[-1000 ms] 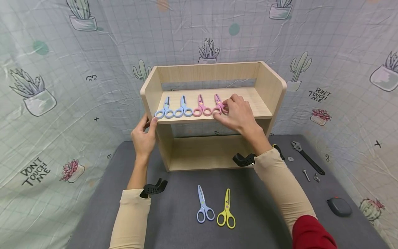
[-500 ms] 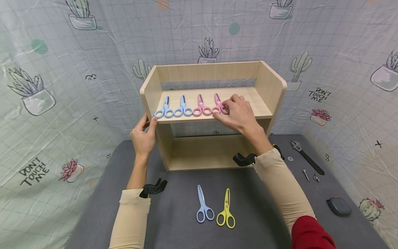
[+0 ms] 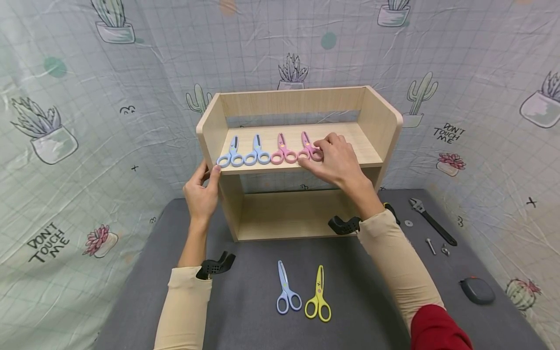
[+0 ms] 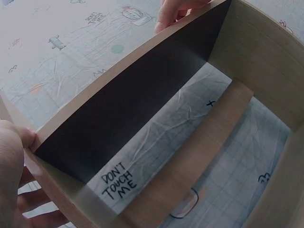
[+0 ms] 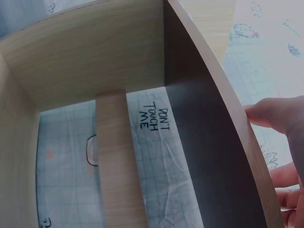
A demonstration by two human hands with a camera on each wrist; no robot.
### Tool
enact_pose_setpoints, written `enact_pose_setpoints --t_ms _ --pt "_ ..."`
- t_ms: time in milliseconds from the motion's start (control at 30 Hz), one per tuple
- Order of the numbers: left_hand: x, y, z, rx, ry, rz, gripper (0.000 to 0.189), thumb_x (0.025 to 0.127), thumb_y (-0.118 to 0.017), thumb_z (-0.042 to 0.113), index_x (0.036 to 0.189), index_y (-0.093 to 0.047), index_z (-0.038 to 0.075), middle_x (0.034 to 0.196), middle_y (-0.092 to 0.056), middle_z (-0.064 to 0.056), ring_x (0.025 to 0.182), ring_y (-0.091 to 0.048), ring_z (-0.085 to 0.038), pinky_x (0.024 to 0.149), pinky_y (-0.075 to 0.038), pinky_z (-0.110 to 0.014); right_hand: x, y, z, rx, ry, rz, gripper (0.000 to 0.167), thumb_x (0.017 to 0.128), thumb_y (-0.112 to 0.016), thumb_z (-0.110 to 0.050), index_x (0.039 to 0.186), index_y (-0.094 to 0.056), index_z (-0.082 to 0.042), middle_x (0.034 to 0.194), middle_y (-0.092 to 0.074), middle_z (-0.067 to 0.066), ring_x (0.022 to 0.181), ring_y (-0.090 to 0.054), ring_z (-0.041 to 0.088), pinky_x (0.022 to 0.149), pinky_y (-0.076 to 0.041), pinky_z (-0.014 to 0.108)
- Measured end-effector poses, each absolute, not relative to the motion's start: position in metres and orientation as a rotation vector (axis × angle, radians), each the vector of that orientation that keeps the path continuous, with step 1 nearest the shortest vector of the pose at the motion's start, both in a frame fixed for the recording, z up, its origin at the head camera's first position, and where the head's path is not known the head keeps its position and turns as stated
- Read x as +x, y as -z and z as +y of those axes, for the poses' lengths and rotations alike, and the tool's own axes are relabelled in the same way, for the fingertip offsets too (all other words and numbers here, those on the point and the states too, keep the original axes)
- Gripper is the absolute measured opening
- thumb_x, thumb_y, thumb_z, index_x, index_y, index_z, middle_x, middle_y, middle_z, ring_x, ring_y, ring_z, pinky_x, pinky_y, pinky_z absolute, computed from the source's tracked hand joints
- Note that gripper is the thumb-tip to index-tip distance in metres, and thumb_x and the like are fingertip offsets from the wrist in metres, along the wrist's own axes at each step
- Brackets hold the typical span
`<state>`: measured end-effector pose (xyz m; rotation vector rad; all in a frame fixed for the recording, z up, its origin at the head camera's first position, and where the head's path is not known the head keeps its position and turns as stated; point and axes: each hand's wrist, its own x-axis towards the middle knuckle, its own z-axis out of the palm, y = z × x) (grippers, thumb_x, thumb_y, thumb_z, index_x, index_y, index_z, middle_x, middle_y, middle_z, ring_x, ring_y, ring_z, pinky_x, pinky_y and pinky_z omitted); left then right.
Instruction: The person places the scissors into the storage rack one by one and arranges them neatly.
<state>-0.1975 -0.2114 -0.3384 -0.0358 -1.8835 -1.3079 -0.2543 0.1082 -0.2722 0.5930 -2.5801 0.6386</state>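
My left hand grips the left front corner of a pale wooden two-tier shelf. Its thumb lies at the board's front edge and the fingers reach round the side panel. On the upper tier stand out two blue scissors and a pair of pink scissors, laid in a row with blades to the back. At the right end of the row, my right hand pinches another pair of pink scissors by the handles, thumb at the shelf's front edge. Its fingers partly hide the right loop.
Blue scissors and yellow scissors lie on the grey table before the shelf. To the right are an adjustable wrench, a washer, a bolt and a black computer mouse. A printed cloth hangs behind.
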Motion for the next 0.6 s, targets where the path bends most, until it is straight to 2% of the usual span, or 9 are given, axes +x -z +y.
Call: enact_pose_setpoints --t_ms 267,367,600 --pt "-0.181 0.321 -0.197 -0.024 1.305 -1.887 0.037 0.098 -0.064 0.014 0.134 -0.064 0.006 0.12 -0.071 -0.023 0.103 -0.07 -0.034 0.074 -0.048 -0.007 -0.246 0.269 0.109 0.605 -0.616 -2.53 0.073 0.085 -0.06 -0.062 0.129 -0.064 -0.004 0.122 -0.058 0.017 0.116 -0.05 0.037 0.097 -0.039 0.053" --pt "-0.176 0.316 -0.195 -0.032 1.293 -1.893 0.037 0.098 -0.063 0.014 0.134 -0.064 0.005 0.12 -0.07 -0.023 0.103 -0.07 -0.035 0.076 -0.049 -0.009 -0.241 0.269 0.11 0.622 -0.616 -2.479 0.071 0.085 -0.062 -0.059 0.127 -0.065 -0.003 0.121 -0.058 0.018 0.115 -0.05 0.037 0.097 -0.039 0.053" --pt "-0.195 0.335 -0.208 -0.027 1.293 -1.884 0.037 0.098 -0.065 0.02 0.134 -0.066 0.012 0.119 -0.072 -0.017 0.103 -0.071 -0.031 0.075 -0.047 -0.008 -0.224 0.272 0.108 0.703 -0.663 -2.305 0.066 0.081 -0.072 -0.05 0.124 -0.065 0.0 0.111 -0.057 0.018 0.103 -0.05 0.037 0.088 -0.04 0.049"
